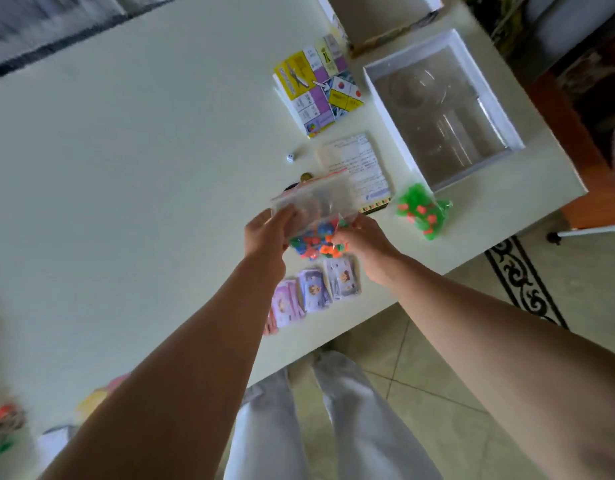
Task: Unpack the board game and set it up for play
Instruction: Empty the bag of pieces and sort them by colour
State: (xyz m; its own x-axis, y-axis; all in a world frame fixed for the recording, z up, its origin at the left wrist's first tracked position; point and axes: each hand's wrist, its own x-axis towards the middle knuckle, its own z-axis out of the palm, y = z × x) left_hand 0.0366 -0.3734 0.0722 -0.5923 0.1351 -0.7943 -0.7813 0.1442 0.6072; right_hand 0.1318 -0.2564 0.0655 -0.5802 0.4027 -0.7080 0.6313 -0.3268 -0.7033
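A clear zip bag (314, 206) with a red seal holds several coloured plastic pieces bunched at its lower end. I hold it above the pale table (126, 168): my left hand (268, 233) grips its left side and my right hand (363, 242) pinches its lower right corner. The folded game board (316, 86) lies farther back. A printed rule sheet (361, 164) lies behind the bag, partly hidden by it. A white die (290, 157) sits left of the sheet. Three stacks of play money (314, 292) lie at the table's near edge.
An open white box (441, 109) with a clear plastic insert stands at the right. A bag of green and red pieces (422, 211) lies near the table's right edge. The box lid (378, 19) stands at the back. Blurred coloured items (5, 424) lie at the lower left.
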